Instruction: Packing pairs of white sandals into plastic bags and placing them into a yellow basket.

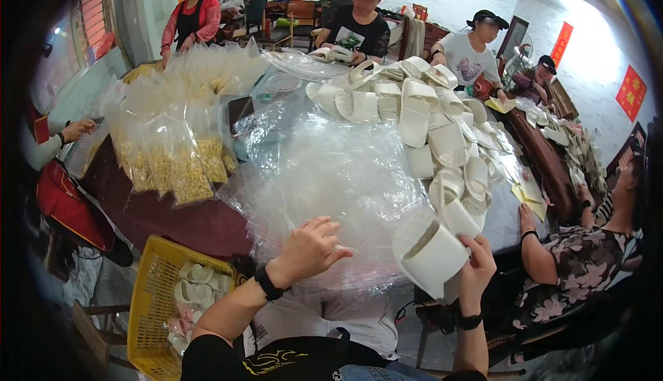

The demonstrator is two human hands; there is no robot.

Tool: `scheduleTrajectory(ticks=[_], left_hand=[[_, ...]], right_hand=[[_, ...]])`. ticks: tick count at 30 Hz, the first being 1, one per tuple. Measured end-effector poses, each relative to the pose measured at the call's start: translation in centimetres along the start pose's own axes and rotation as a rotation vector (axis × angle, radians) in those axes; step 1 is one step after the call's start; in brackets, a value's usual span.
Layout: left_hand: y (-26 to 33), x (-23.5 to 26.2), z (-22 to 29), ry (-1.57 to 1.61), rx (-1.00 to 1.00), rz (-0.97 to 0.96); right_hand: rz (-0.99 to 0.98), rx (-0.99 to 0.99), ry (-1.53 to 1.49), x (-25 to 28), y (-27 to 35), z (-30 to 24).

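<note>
White slippers (428, 125) heap across the table (200, 225) beyond both hands, within easy reach. Clear plastic bags (331, 174) lie stacked under the left hand (311, 246), whose spread fingers press the top one flat. Right hand (476, 267) closes its grip on one slipper pair (431, 253), lifted beside the bags.

Two hands of the wearer showed: the left hand (309, 248) at lower centre, the right hand (475, 270) at lower right. One yellow basket (150, 298) sat at lower left. Six other people ringed the frame. The white slippers (428, 125) and clear bags (331, 174) were too many to count.
</note>
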State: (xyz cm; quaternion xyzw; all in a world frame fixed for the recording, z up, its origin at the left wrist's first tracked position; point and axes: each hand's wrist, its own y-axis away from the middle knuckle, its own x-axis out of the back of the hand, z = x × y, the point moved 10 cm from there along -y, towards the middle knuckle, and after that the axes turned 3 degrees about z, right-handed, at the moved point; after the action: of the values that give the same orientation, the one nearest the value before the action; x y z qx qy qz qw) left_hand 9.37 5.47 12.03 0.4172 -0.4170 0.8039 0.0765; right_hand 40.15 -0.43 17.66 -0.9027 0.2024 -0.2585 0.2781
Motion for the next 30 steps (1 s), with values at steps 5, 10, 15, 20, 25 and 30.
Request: scheduleTrajectory(ticks=[5, 10, 15, 20, 25, 30], left_hand=[[-0.1, -2.0, -0.7, -0.049, 0.036, -0.084], [-0.2, -2.5, -0.7, -0.156, 0.024, -0.122], [-0.1, -2.7, -1.5, -0.142, 0.018, -0.161], [-0.9, -1.6, -1.2, -0.035, 0.082, -0.101], [-1.7, -1.9, -1.1, 0.063, 0.141, -0.108], [-2.0, -1.9, 0.1, 0.226, 0.119, -0.139]], right_hand=[[0.123, 0.043, 0.037, -1.8, -2.8, 0.5], [0.006, 0.096, 0.034, -4.9, -3.2, 0.3], [-0.197, 0.275, -0.061, -3.9, -4.0, -2.8], [-0.461, 0.344, -0.061, -4.7, -3.1, -4.7], [-0.603, 0.416, 0.015, -6.3, -1.6, -6.3], [-0.474, 0.465, 0.217, -7.2, -2.2, -6.9]])
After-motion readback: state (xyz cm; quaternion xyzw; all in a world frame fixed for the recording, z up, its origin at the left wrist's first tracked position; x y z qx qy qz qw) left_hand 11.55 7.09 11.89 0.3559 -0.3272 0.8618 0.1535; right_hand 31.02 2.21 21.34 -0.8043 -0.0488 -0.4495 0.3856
